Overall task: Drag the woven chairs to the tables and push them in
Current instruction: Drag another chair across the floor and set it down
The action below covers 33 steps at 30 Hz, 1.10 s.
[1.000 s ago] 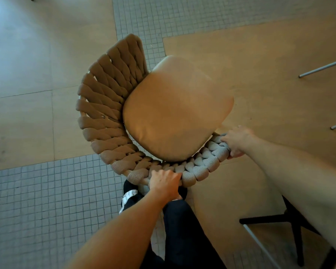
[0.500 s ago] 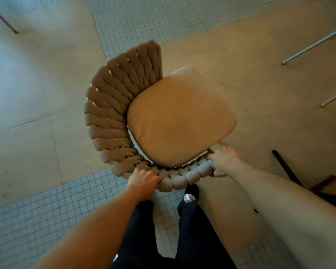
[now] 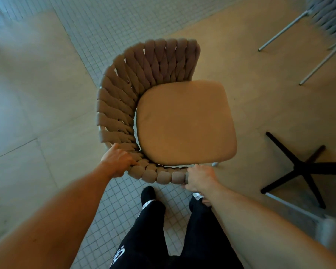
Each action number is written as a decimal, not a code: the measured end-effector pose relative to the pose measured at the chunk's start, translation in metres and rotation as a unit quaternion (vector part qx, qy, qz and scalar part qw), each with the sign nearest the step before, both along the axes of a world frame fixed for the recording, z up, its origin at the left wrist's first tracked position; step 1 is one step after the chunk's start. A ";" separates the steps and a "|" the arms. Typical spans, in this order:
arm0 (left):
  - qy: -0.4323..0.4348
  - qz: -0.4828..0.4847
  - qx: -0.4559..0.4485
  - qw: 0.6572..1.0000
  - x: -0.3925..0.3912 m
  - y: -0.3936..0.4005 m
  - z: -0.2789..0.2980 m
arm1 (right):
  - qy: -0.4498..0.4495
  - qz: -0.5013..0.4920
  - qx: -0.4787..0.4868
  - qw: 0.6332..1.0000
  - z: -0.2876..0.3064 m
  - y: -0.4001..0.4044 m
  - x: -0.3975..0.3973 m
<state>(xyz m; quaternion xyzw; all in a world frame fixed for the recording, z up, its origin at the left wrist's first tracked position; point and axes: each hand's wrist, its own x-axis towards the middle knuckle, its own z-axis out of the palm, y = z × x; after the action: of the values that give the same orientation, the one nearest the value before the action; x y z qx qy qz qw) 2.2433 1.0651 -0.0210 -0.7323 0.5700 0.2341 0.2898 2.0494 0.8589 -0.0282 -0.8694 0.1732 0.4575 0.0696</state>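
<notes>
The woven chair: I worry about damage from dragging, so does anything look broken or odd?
Nothing stands out. The woven chair looks intact, its seat cushion sits squarely, and both hands grip the back rim.

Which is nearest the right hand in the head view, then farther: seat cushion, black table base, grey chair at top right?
From the right hand, gripping the woven chair's rim:
1. Seat cushion, just above the hand.
2. Black table base, off to its right on the floor.
3. Grey chair, far top-right corner.

left hand point(image 3: 117, 162), right hand point(image 3: 200, 178) gripping woven chair point(image 3: 128, 105)
</notes>
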 end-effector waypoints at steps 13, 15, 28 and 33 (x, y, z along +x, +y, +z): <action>-0.060 -0.050 0.028 0.997 0.076 0.034 -0.013 | -0.012 -0.111 0.026 0.993 -0.020 0.084 0.035; -0.079 -0.031 0.010 0.996 0.082 0.034 -0.014 | -0.015 -0.132 0.026 0.991 -0.022 0.089 0.042; -0.076 0.137 -0.085 0.984 0.088 0.045 -0.016 | -0.005 -0.183 0.091 0.979 -0.006 0.078 0.055; -0.003 0.181 -0.112 0.977 0.087 0.044 0.002 | -0.035 -0.171 0.107 0.979 0.009 0.071 0.074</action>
<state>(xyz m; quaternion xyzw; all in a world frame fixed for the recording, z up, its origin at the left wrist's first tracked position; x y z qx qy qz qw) 2.3303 1.1095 -0.0191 -0.8516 0.4499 0.2155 0.1608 2.1231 0.9304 -0.0193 -0.8298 0.2669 0.4242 0.2456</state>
